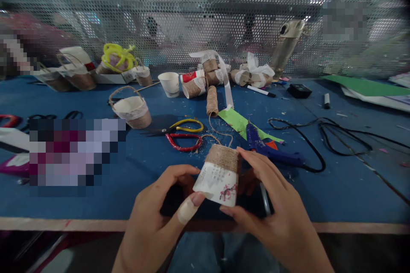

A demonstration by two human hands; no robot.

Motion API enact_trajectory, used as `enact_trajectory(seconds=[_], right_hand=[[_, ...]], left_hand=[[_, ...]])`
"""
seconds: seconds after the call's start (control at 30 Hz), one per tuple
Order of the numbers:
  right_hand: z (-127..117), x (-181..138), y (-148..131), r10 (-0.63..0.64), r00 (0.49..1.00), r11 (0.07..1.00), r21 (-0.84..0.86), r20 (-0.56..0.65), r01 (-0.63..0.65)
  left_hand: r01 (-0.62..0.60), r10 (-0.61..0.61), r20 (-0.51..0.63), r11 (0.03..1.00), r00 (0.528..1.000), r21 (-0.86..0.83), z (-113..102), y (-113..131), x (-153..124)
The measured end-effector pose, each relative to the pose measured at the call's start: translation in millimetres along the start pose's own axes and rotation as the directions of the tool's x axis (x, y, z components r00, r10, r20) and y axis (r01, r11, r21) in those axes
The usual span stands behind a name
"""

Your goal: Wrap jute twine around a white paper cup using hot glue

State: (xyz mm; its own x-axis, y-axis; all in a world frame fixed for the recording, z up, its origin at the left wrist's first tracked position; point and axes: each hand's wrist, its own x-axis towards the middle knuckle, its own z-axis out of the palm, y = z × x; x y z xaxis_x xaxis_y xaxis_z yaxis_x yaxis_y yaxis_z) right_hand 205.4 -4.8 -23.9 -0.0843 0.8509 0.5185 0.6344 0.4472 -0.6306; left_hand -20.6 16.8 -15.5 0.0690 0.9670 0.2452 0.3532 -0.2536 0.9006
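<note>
Across the blue bench (80, 207), scissors (164, 131) and a glue gun (282, 156) are lying beyond a paper cup (218, 179), which the left hand (160, 204) and right hand (278, 202) are pinching near the front edge, twine (224, 155) circling its narrow end.

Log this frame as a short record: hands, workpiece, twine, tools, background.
Left hand: holding the paper cup, bandage on thumb
Right hand: holding the paper cup's other side
Paper cup pose: narrower end up, slightly tilted
Wrap: twine around the narrower end; printed part uncovered
Twine roll: beyond the paper cup
Tools: scissors, blue glue gun
Background: mesh screen
</note>
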Motion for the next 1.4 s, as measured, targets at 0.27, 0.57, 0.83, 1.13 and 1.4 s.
enact_trajectory(seconds=[0.27, 0.57, 0.83, 1.13, 1.4], right_hand=[[0.0, 0.5, 1.2, -0.002, 1.000, 1.000, -0.003, -0.011, 0.002], [-0.9, 0.1, 1.2, -0.007, 1.000, 0.999, -0.044, -0.003, 0.007], [0.2, -3.3, 2.3, 0.023, 1.000, 1.000, -0.015, -0.001, -0.023], [1.0, -5.7, 4.4, 0.023, 1.000, 1.000, 0.000, -0.009, -0.023], [3.3, -8.7, 5.8, 0.031, 0.999, 0.999, -0.010, -0.016, -0.031]], left_hand=[[-0.003, 0.003, 0.009, 1.000, 1.000, 0.012, -1.6, -2.5, 1.0], [-0.005, 0.005, -0.005, 1.000, 1.000, 0.006, -0.4, -1.3, 0.2], [-0.027, 0.028, -0.004, 0.999, 1.000, 0.022, -1.8, -1.0, 1.8], [-0.062, 0.060, 0.035, 0.997, 0.998, 0.053, -4.1, -2.4, 2.0], [-0.168, 0.150, 0.139, 0.978, 0.979, 0.126, -13.8, -6.9, 4.6]])
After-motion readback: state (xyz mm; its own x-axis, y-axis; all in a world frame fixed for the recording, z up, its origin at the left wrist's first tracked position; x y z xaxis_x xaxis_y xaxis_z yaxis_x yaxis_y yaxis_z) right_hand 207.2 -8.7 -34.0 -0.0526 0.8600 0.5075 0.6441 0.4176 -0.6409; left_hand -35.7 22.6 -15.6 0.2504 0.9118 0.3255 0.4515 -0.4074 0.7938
